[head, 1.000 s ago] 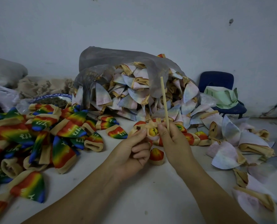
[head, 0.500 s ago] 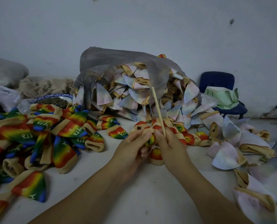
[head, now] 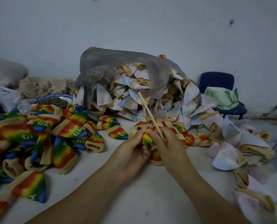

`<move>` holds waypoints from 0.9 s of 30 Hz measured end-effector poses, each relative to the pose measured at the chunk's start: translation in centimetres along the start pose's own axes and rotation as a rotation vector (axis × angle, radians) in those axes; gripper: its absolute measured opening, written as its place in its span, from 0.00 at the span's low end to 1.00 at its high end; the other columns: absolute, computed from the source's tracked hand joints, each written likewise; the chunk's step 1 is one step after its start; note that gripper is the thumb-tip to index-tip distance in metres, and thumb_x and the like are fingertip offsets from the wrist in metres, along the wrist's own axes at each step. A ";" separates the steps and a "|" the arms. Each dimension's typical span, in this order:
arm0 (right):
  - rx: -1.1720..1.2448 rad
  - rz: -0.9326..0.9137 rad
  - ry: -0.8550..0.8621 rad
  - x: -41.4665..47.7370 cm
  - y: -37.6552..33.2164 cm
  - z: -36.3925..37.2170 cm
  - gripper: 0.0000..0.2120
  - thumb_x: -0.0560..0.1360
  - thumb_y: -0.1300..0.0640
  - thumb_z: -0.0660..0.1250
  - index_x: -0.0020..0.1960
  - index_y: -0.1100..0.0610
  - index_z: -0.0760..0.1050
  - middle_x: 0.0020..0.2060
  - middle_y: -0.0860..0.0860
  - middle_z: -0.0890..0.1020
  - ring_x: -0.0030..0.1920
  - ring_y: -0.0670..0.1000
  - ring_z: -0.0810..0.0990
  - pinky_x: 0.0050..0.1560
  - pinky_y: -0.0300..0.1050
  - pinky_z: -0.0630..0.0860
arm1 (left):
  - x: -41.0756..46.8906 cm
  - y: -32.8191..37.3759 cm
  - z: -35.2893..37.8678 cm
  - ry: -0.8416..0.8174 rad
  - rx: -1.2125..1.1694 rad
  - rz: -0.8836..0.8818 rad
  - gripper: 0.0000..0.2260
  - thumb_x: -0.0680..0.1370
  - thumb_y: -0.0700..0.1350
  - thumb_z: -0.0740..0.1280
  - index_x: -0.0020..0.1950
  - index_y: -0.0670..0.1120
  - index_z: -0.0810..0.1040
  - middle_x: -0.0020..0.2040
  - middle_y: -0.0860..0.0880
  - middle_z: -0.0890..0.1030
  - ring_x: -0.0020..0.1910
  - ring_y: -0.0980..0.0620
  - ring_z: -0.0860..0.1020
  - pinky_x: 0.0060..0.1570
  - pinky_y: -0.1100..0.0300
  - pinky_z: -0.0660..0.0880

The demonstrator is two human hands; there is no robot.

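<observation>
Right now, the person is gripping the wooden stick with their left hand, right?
No. The head view shows the wooden stick gripped by the right hand, not the left. The left hand pinches a rainbow sock.

Rainbow-striped sock (head: 147,140), tan stick (head: 150,113)

Worn on the head, one wide-angle view only; looks forward and down over the work; sits close to the left hand (head: 131,154) and right hand (head: 169,143), near mid-frame; takes in the white table (head: 150,194) beneath, the grey bag (head: 118,62) farther off behind the hands, the wall (head: 134,26) at the back, a blue chair (head: 216,80) far right.
</observation>
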State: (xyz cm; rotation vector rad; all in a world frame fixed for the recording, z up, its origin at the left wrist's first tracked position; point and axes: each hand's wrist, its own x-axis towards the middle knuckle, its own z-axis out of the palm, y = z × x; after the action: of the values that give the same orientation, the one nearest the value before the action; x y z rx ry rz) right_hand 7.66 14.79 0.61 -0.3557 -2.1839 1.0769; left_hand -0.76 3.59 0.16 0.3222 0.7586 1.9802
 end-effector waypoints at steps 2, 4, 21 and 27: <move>-0.020 0.030 -0.001 -0.1 0.0 0.1 0.10 0.77 0.45 0.62 0.48 0.51 0.74 0.41 0.46 0.78 0.42 0.43 0.77 0.41 0.39 0.75 | 0.1 0.1 -0.1 0.011 -0.024 0.037 0.19 0.76 0.47 0.65 0.64 0.39 0.77 0.57 0.41 0.83 0.41 0.54 0.81 0.35 0.67 0.77; -0.021 0.046 0.003 -0.1 -0.1 0.3 0.09 0.77 0.46 0.63 0.48 0.51 0.75 0.38 0.45 0.78 0.40 0.41 0.77 0.36 0.34 0.73 | 0.1 0.2 -0.1 0.029 -0.016 0.063 0.18 0.77 0.48 0.64 0.61 0.39 0.79 0.58 0.40 0.82 0.44 0.53 0.81 0.37 0.66 0.78; -0.029 0.103 -0.001 -0.1 -0.8 0.1 0.03 0.78 0.52 0.64 0.47 0.49 0.75 0.33 0.45 0.77 0.35 0.38 0.76 0.33 0.29 0.71 | 0.4 -0.2 -0.1 0.216 0.185 0.183 0.17 0.82 0.51 0.60 0.53 0.40 0.82 0.45 0.43 0.78 0.37 0.55 0.71 0.36 0.65 0.74; -0.055 0.131 -0.070 0.0 -0.4 -0.5 0.05 0.78 0.53 0.63 0.49 0.53 0.77 0.32 0.46 0.76 0.33 0.37 0.74 0.33 0.30 0.70 | 0.4 -0.3 -0.2 0.180 0.292 0.233 0.17 0.82 0.52 0.60 0.46 0.41 0.82 0.36 0.46 0.75 0.32 0.55 0.71 0.44 0.58 0.71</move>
State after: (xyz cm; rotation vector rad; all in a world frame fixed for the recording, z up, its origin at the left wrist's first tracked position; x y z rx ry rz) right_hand 8.00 14.86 1.18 -0.4984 -2.2822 1.1159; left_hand -0.88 3.91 -0.22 0.4242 1.1760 2.1361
